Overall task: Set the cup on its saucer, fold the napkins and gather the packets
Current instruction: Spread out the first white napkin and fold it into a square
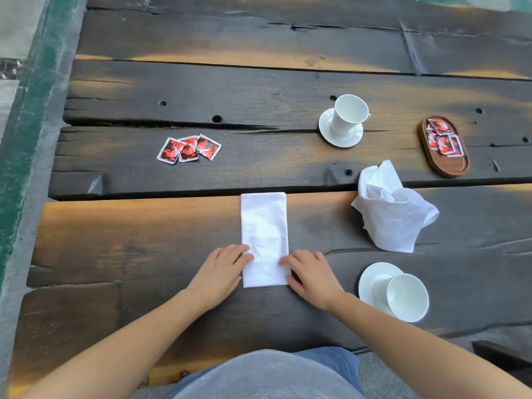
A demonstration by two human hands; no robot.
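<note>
A white napkin (264, 226) lies folded into a long strip in front of me. My left hand (221, 272) rests on its near left edge and my right hand (311, 276) on its near right edge, fingertips touching the cloth. A second napkin (391, 211) sits crumpled to the right. One white cup (406, 298) stands on a saucer (374, 275) at the near right. Another cup (349, 113) stands on a saucer (339, 136) farther back. Three red packets (188, 149) lie loose at the left.
An oval wooden tray (449, 165) at the far right holds several red packets (443, 136). The table (144, 240) is made of dark rough planks with gaps and holes. Its left edge borders a green and grey floor.
</note>
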